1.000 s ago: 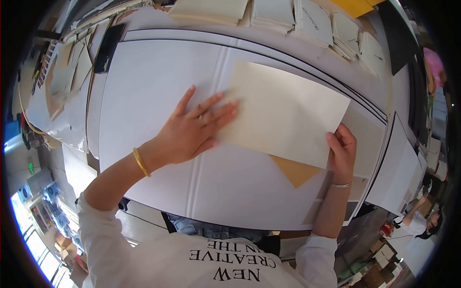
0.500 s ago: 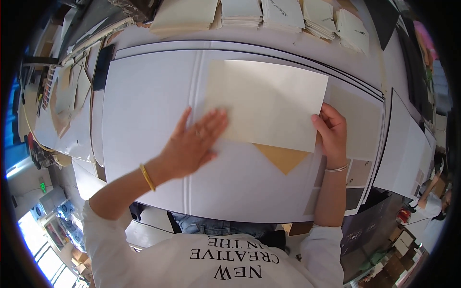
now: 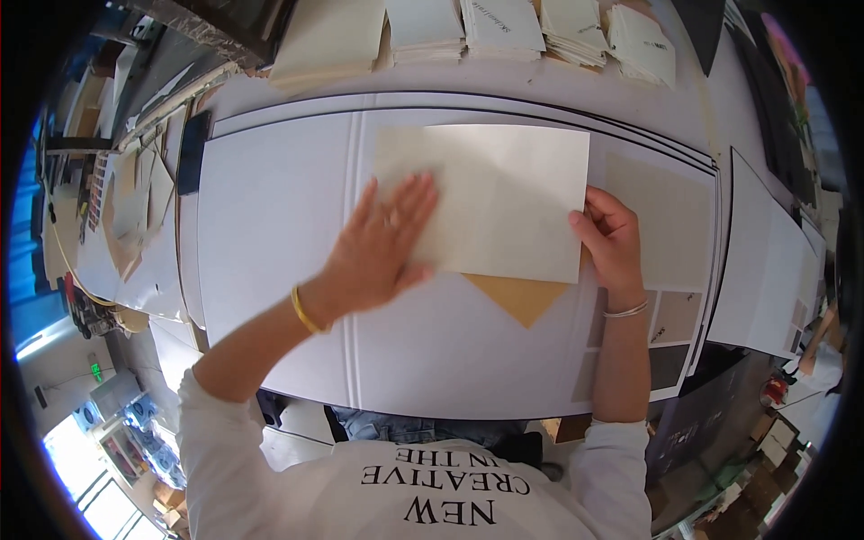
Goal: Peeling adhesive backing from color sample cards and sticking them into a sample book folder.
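A cream rectangular sheet (image 3: pixel 513 198) lies over a large white folder-like board (image 3: pixel 279 207) with a creased spine. Flat on the sheet's left end rests my left hand (image 3: pixel 382 234), fingers stretched out and slightly blurred. My right hand (image 3: pixel 609 236) pinches the sheet's right edge between thumb and fingers, and that edge looks lifted a little. From under the sheet's lower edge pokes a tan triangular flap (image 3: pixel 522 298); the rest of it is hidden. Grey and beige printed panels (image 3: pixel 664 196) show on the board to the right of my right hand.
More white boards with dark edges are stacked beneath. Stacks of cream and white paper (image 3: pixel 504 31) line the far side. A dark flat phone-like object (image 3: pixel 193 153) lies at the left, near loose paper scraps (image 3: pixel 135 211). Another white board (image 3: pixel 765 256) is at the right.
My left hand has slid a little to the right and away from me over the sheet. My right hand still grips the edge. The whole view has shifted slightly.
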Tool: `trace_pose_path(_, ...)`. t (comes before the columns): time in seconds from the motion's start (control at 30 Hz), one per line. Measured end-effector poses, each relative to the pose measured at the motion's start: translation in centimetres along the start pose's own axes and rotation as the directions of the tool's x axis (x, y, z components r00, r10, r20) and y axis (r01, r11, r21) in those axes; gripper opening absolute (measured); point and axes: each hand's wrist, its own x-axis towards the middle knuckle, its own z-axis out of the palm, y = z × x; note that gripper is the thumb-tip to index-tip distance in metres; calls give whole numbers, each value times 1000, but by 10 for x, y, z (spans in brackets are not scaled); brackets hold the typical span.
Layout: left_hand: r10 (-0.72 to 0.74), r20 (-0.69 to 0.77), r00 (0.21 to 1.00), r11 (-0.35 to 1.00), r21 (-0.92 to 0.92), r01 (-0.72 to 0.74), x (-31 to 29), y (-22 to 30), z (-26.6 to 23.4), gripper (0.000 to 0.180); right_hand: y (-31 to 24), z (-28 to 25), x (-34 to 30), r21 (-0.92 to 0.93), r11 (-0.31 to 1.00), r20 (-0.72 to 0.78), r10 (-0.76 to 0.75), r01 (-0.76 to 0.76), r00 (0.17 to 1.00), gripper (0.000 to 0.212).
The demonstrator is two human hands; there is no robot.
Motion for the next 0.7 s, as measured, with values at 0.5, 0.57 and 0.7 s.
trace_pose_path(0.5, 27, 9, 1000, 980, -197, -25, 3, 6, 0, 102, -1, 2, -2, 5, 1000, -24, 16, -16, 1000, 31)
trace_pose_path(0.57, 39, 93, 995, 998, 48, -44, 12, -3, -8, 100, 0, -3, -2, -28, 1000, -19, -6, 6, 1000, 31)
trace_pose_path(0.7, -175, -183, 967, 976, 100, 195, 49, -32, -3, 96, 0, 3, 0, -4, 1000, -23, -13, 13, 1000, 30)
